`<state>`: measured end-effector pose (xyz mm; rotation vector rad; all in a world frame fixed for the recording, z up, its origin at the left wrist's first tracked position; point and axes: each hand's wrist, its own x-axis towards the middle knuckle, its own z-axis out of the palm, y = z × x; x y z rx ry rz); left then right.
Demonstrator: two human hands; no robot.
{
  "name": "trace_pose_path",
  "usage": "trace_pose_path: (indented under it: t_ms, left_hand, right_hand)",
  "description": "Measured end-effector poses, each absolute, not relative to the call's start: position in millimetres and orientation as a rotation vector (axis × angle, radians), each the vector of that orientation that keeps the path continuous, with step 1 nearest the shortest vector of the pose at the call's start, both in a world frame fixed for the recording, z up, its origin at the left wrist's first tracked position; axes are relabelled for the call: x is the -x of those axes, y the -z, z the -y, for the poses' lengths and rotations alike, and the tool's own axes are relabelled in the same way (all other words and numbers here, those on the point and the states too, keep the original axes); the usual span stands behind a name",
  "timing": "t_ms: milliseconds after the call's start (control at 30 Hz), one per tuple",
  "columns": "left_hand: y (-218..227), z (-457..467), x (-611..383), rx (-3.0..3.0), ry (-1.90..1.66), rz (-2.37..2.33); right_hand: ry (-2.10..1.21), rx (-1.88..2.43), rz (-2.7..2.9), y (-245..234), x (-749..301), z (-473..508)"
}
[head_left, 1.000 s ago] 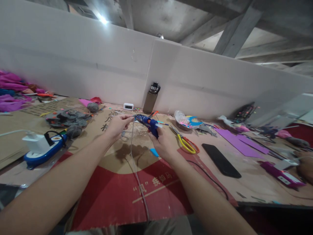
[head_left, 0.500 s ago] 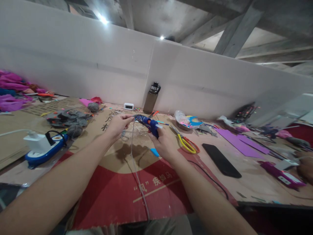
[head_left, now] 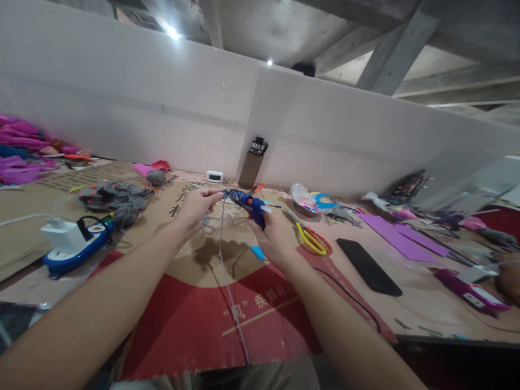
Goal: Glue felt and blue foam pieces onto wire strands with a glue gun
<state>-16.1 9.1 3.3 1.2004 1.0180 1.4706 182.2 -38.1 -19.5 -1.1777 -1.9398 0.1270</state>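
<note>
My right hand (head_left: 270,235) is wrapped round the handle of a blue glue gun (head_left: 254,207), with a whitish glue stick poking out of its back end. The gun's nozzle points left, close to the fingertips of my left hand (head_left: 201,208). Those fingers are pinched on a grey yarn (head_left: 221,238), which hangs down across the red and brown cardboard (head_left: 187,325) toward my lap. A small dark bit shows at the pinch, too small to make out. Below the gun lies a blue scrap (head_left: 257,252).
Yellow-and-orange-handled scissors (head_left: 311,238) and a black phone (head_left: 369,266) lie right. A bottle (head_left: 251,162) and a small white clock (head_left: 214,176) stand by the partition. At left are a blue power strip (head_left: 77,252) and grey yarn (head_left: 125,215). Another person's hand (head_left: 507,276) shows far right.
The glue gun's nozzle has shifted very slightly right, away from the left fingertips. Otherwise both hands keep nearly the same place, and the whole view has moved a few pixels.
</note>
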Motion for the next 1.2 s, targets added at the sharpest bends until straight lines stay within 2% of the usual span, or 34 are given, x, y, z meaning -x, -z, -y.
trace_pose_path:
  t_ms: [1033, 1200]
  left_hand:
    - [-3.6, -8.4, 15.1, -1.235, -1.436, -0.981]
    - [-3.0, -9.6, 16.0, -1.229, -1.444, -0.986]
  right_hand:
    - [-0.103, 1.154, 1.948, 18.9, -180.4, 40.8]
    - [-0.179, 1.166, 1.915, 13.6, -179.6, 43.2]
